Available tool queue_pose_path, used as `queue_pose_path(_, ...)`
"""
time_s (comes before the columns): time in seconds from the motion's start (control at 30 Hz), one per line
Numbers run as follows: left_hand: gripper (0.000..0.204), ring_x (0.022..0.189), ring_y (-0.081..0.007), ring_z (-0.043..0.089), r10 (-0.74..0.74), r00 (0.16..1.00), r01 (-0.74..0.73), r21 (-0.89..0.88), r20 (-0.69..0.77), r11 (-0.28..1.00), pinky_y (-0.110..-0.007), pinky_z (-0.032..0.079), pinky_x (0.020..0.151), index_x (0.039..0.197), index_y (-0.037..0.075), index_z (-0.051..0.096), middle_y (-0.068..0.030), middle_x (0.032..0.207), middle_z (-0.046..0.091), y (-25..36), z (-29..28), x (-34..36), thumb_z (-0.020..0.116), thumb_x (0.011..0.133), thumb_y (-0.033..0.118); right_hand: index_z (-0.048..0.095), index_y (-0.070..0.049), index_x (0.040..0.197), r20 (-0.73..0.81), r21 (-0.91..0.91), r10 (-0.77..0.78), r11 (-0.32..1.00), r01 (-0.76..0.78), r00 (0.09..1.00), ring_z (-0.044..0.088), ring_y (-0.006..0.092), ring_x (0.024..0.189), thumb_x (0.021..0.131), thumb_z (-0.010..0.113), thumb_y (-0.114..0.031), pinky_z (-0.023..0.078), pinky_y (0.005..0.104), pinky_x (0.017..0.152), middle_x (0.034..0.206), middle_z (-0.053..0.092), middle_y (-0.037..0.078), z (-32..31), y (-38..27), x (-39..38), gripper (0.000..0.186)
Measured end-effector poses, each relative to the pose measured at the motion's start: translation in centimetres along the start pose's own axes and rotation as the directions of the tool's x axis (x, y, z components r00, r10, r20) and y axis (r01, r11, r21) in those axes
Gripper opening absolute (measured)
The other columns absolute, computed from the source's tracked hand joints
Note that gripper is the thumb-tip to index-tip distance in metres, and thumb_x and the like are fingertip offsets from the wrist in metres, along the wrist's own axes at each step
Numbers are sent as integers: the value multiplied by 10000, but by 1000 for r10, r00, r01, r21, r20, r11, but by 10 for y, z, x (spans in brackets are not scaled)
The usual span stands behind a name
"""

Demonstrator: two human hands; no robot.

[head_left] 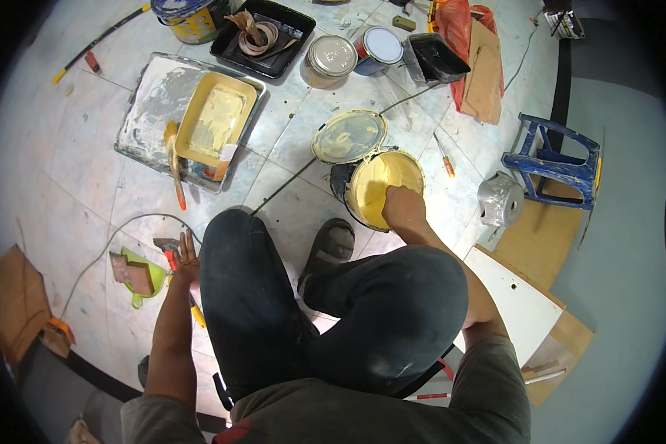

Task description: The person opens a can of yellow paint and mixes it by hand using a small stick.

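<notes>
My right hand point(403, 206) is closed in a fist over the near right rim of a paint bucket point(370, 189) of pale yellow paint. Whatever it grips, if anything, is hidden by the hand. The bucket's round lid point(350, 136), smeared with yellow, is beside its far left rim. Left of my knee, my left hand point(187, 263) has its fingers stretched out and apart. Close to that hand are a scraper point(165, 244) and a yellow-handled tool point(197, 314), both partly covered. A green dustpan-like piece point(154, 275) with a brown block point(138, 279) on it lies farther left.
A yellow paint tray point(218, 118) sits in a larger grey-smeared tray point(144, 96), a brush point(173, 164) against it. Farther off stand a black tray point(296, 33), paint cans point(330, 56) and a black container point(440, 58). A blue stool point(553, 159) is at right; a cable point(285, 183) crosses the floor.
</notes>
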State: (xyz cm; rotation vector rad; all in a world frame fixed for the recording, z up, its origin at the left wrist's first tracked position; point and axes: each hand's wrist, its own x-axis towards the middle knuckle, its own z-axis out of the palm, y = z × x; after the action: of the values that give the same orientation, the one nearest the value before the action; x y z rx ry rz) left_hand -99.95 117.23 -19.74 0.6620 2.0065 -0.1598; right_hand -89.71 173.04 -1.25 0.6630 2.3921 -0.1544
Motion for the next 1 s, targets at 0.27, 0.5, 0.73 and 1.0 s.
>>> queue_pose_path(0.27,780,1497,-394,-238,-64,987,64,-1,146,998,-697,64,1153,1586,347,216,-186,1616,-276,11,-27,-3,559,901,490,692,8,897,17,105,49,993,-51,999,689,414,852,844,592,-158,547,482,775,890,702,247,-3,4,4,201)
queue_pose_path(0.5,792,1501,-396,-225,-85,996,85,-19,10,996,-680,49,1160,1583,337,223,-196,1617,-270,-23,25,3,573,883,453,683,-8,917,-286,344,-192,894,288,939,661,438,807,896,563,-162,516,523,728,824,672,254,3,-21,18,196)
queue_pose_path(0.73,756,1502,-426,-199,-52,992,45,62,115,997,-682,77,1161,1587,259,233,-216,1621,-241,12,-24,-8,512,916,470,657,-24,972,-12,-24,-7,1000,6,1000,695,385,832,865,582,-160,545,496,774,784,684,230,12,17,1,188)
queue_pose_path(1.0,762,1501,-433,-194,-66,990,56,76,125,995,-685,89,1159,1588,241,222,-221,1621,-237,10,-20,-1,504,920,475,677,-14,899,-201,69,-37,996,51,979,697,399,793,867,565,-134,558,472,713,832,706,192,-10,4,23,168)
